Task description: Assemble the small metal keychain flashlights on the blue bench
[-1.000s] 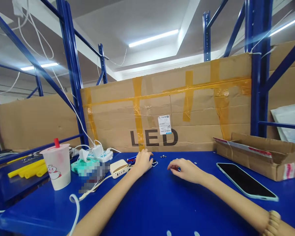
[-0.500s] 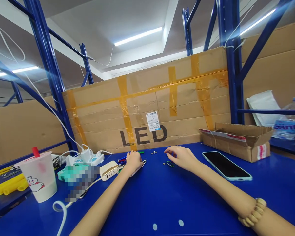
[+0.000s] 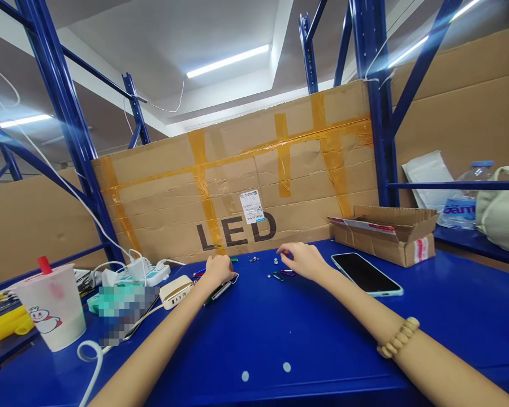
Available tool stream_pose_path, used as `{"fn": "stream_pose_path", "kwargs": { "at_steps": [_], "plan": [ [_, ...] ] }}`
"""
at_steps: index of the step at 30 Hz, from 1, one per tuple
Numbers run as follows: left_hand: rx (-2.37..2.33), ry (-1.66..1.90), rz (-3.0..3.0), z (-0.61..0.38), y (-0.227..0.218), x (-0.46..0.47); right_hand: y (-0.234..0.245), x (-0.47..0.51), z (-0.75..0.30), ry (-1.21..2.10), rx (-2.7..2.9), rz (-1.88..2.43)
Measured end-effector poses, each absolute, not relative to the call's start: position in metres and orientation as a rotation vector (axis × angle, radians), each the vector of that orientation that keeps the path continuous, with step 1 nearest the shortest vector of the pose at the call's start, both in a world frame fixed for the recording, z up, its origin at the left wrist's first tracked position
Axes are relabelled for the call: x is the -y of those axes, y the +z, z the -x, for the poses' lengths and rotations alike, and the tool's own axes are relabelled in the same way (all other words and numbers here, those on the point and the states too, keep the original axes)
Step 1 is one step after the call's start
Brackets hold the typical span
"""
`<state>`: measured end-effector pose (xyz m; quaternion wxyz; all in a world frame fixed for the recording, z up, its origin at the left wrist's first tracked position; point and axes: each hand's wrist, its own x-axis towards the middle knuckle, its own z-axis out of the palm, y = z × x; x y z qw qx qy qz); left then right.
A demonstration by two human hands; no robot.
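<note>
My left hand rests curled on the blue metal workbench, its fingers hidden against a dark pen with a metal clip and a thin wire loop. My right hand hovers at the bench with its fingers spread, a little beyond several small carabiner clips. Tiny metal parts lie scattered further back, near its fingertips. Nothing shows between the fingers of my right hand. Some red and blue pens lie just beyond my left hand.
On the left stand a gold-trimmed power bank, a power strip with chargers, a pixelated patch and a plastic cup. A black phone and an open cardboard box sit right. A large taped carton stands behind.
The view has swung right and tilted up, so everything sits further left and a bottle and bag appear at right. My left hand has moved back from the pen, and both hands are further away.
</note>
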<state>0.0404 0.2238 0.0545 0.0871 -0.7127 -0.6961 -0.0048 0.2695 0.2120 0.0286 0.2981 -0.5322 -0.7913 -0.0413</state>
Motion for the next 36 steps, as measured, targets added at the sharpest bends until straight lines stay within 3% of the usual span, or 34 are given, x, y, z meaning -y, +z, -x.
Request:
{"fn": "stream_pose_path", "kwargs": {
  "at_steps": [10, 25, 30, 36],
  "plan": [
    [2.275, -0.191, 2.145, -0.016, 0.035, -0.233, 0.028, -0.209, -0.264, -0.107, 2.127, 1.387],
    [2.197, -2.046, 2.261, 0.016, 0.055, -0.221, 0.022, -0.210, -0.265, -0.099, 2.125, 1.452],
    [1.904, -2.663, 2.229, 0.025, 0.064, -0.215, 0.022, -0.207, -0.262, -0.072, 2.109, 1.455],
    [1.772, -2.827, 2.048, 0.038, 0.068, -0.207, 0.022, -0.204, -0.260, -0.044, 2.124, 1.501]
  ]
}}
